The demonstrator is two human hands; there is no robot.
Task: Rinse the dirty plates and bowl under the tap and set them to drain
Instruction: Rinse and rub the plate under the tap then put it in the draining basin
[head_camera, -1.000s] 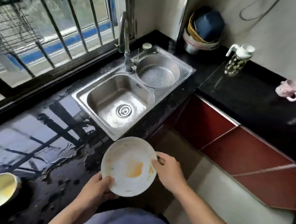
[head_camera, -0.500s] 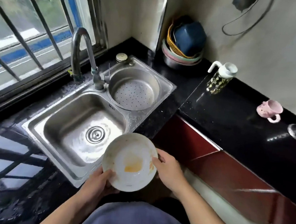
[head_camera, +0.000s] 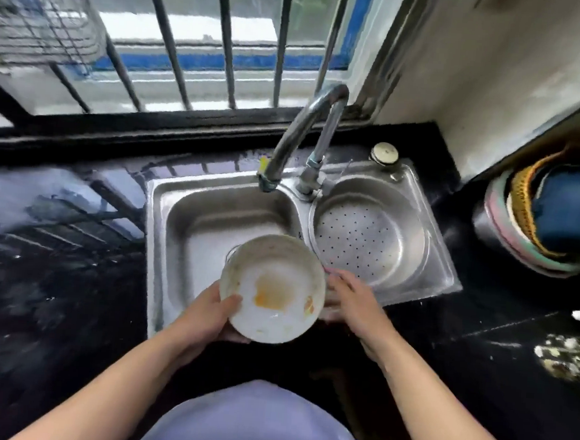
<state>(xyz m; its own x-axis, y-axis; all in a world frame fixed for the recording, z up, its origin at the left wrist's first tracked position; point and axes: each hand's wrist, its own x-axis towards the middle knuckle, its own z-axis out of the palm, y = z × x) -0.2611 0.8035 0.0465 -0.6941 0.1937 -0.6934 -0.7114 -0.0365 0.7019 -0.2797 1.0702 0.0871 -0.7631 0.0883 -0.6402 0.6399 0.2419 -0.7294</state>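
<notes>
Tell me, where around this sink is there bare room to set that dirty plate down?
Bare: the wet black counter left of the sink, the left basin under the tap, and the perforated basin right of it. Crowded: the right corner, filled by stacked bowls.

We mark the plate (head_camera: 273, 287), held by the left hand (head_camera: 206, 313) with the right hand (head_camera: 351, 303) at its right rim (grip blurred), over the near right part of the left basin (head_camera: 192, 220). The basin's far and left parts lie open. The tap spout (head_camera: 298, 134) arches over the far rim and limits room overhead. The perforated right basin (head_camera: 366, 239) lies open just beside. Window bars (head_camera: 225, 43) close the far side, and stacked bowls (head_camera: 539, 216) crowd the right counter (head_camera: 479, 336).
</notes>
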